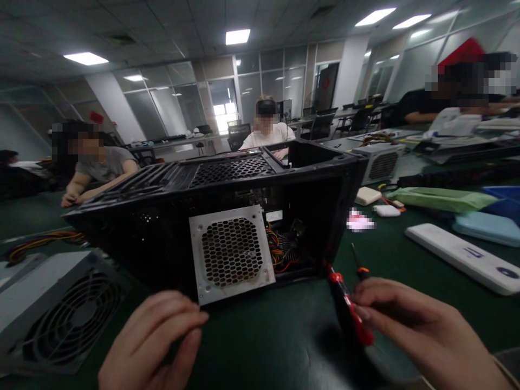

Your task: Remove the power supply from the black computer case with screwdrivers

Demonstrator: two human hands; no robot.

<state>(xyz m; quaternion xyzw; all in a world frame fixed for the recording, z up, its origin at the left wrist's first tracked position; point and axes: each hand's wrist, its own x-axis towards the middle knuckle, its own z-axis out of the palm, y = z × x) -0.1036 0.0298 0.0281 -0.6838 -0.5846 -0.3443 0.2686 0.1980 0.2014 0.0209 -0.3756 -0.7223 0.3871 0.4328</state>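
Note:
A black computer case (134,227) lies in front of me, with its open end toward me. At that end sits a silver power supply (266,260) with a honeycomb grille. Wires and a dark finned part show inside the case to its right. My left hand (156,341) is just below the power supply's lower left corner, fingers bent and thumb apart, holding nothing I can see. On the right, my right hand (422,325) pinches a red screwdriver (347,298) by its handle. Its tip end points up toward the case's lower right corner.
A second screwdriver (359,265) with an orange-black handle lies beside my right hand. Another power supply (60,314) with a fan grille stands at left. A long white device (463,257), a light blue case (487,227) and a green pouch (447,199) lie right. Several people sit beyond.

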